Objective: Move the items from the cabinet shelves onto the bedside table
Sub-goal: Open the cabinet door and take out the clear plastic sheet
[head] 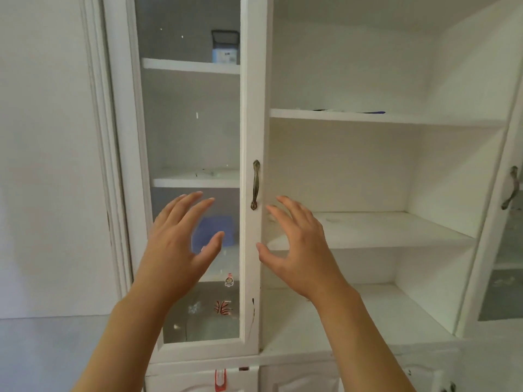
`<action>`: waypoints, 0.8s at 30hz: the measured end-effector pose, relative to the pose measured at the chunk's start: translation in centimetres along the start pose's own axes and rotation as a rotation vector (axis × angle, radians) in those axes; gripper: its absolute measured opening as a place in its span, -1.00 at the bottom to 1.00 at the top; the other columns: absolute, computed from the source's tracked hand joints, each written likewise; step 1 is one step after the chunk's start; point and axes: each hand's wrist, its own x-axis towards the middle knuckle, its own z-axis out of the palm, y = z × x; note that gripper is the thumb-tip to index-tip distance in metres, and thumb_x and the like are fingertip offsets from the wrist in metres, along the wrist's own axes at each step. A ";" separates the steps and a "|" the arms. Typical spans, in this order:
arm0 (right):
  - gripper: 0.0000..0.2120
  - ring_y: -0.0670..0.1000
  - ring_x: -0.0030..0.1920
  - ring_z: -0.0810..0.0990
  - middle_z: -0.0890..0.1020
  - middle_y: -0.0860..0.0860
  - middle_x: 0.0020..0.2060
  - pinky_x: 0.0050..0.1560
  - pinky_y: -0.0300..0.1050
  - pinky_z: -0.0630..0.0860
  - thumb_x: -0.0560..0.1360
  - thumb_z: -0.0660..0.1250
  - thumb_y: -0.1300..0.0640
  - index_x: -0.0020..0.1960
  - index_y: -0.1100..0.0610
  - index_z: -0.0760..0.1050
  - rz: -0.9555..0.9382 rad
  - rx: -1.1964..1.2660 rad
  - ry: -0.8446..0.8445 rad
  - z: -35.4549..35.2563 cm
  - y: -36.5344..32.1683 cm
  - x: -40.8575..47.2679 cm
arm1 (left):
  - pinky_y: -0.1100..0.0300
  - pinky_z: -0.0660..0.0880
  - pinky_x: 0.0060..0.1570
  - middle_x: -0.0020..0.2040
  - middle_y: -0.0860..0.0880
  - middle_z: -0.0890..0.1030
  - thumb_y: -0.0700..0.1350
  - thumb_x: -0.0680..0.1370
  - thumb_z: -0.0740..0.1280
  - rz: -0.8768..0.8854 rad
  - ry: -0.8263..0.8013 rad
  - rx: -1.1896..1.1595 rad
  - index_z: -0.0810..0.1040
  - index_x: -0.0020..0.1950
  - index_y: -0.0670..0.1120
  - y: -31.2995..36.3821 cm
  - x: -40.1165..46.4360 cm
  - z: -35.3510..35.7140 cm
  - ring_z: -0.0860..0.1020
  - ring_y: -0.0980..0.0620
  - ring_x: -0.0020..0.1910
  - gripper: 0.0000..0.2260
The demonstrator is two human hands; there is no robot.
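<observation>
A white cabinet (368,117) fills the view. Its left glass door (250,108) is closed, with a bronze handle (255,184). Behind the glass a blue item (223,226) lies on a lower shelf and a blue-and-white box (225,49) stands on the top shelf. Thin dark and blue flat things (351,111) lie on the upper open shelf at the right. My left hand (181,239) is raised in front of the glass, fingers spread, holding nothing. My right hand (300,244) is raised beside the door's edge, fingers spread, holding nothing.
An opened glass door with a metal handle (511,190) stands at the far right. Stickers (223,306) mark the lower glass. Lower cabinet doors (297,377) sit below the counter ledge. A plain white wall (48,165) is at the left.
</observation>
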 end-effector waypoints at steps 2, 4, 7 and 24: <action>-0.35 -0.04 0.65 0.10 0.20 -0.15 0.63 0.63 0.15 0.20 0.57 0.32 -0.24 0.61 -0.13 0.27 -0.015 0.009 -0.006 0.2 1.9 1.0 | -0.20 0.33 0.54 0.61 0.12 0.33 0.30 0.61 0.27 0.006 0.004 0.017 0.34 0.60 0.14 0.2 1.3 2.0 0.26 0.00 0.61 -0.42; -0.35 -0.04 0.65 0.09 0.20 -0.15 0.63 0.63 0.11 0.18 0.57 0.31 -0.25 0.61 -0.13 0.27 -0.029 0.017 -0.011 0.5 3.7 2.0 | -0.19 0.31 0.55 0.61 0.13 0.32 0.30 0.58 0.25 0.016 0.000 0.027 0.33 0.60 0.14 0.6 2.6 3.8 0.25 0.01 0.62 -0.39; -0.35 -0.04 0.64 0.10 0.21 -0.15 0.63 0.63 0.07 0.16 0.54 0.27 -0.27 0.59 -0.11 0.29 -0.057 0.013 -0.016 0.9 6.5 3.4 | -0.21 0.31 0.56 0.60 0.09 0.34 0.34 0.57 0.19 0.039 0.011 0.051 0.34 0.60 0.10 1.3 4.3 6.2 0.25 -0.01 0.62 -0.36; -0.25 -0.10 0.67 0.04 0.11 -0.15 0.68 0.66 -0.03 0.07 0.61 0.30 -0.17 0.70 -0.06 0.08 -0.162 0.088 -0.009 5.2 13.4 10.4 | -0.26 0.28 0.54 0.62 -0.04 0.32 0.19 0.58 0.33 0.177 0.150 0.165 0.32 0.60 -0.02 0.5 11.7 14.3 0.22 -0.12 0.63 -0.37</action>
